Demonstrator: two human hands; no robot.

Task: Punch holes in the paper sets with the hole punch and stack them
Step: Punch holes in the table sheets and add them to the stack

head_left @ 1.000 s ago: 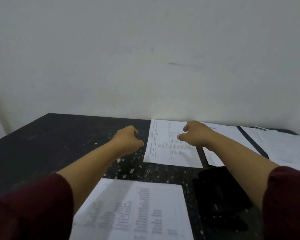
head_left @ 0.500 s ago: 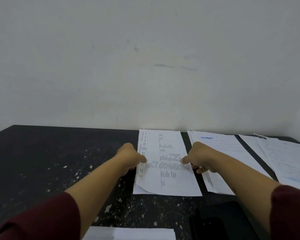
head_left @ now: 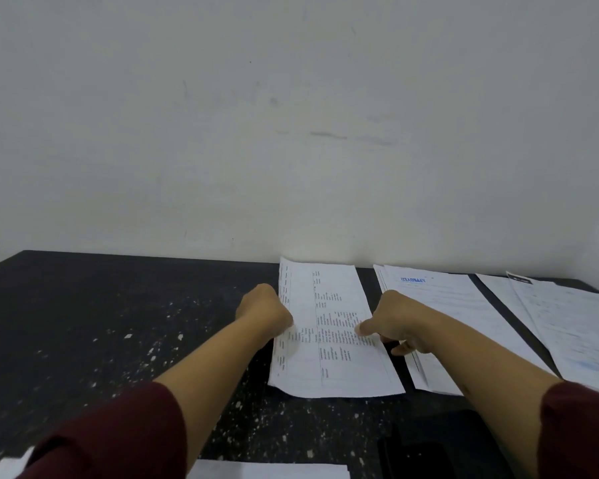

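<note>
We see a pale wall (head_left: 291,115) filling the far half of the view, and below it a black speckled table (head_left: 101,323) running from left to right. On the far right part of the table lie several loose white sheets (head_left: 550,316), some overlapping, with a further printed set (head_left: 443,305) between them and the middle. In the middle, its far edge against the wall, lies the paper set (head_left: 325,340) we are handling, a printed stack with its near left corner curling slightly off the table. At the near edge, another white stack (head_left: 274,471) shows only its far margin, and the dark hole punch (head_left: 436,451) sits at the near right, mostly cut off by the frame. Our two forearms in dark red sleeves (head_left: 118,437) reach forward. Our left hand (head_left: 265,311) is curled closed on the left edge of the paper set, pinching it. Our right hand (head_left: 393,323) pinches the set's right edge, thumb on top and fingers tucked underneath.
</note>
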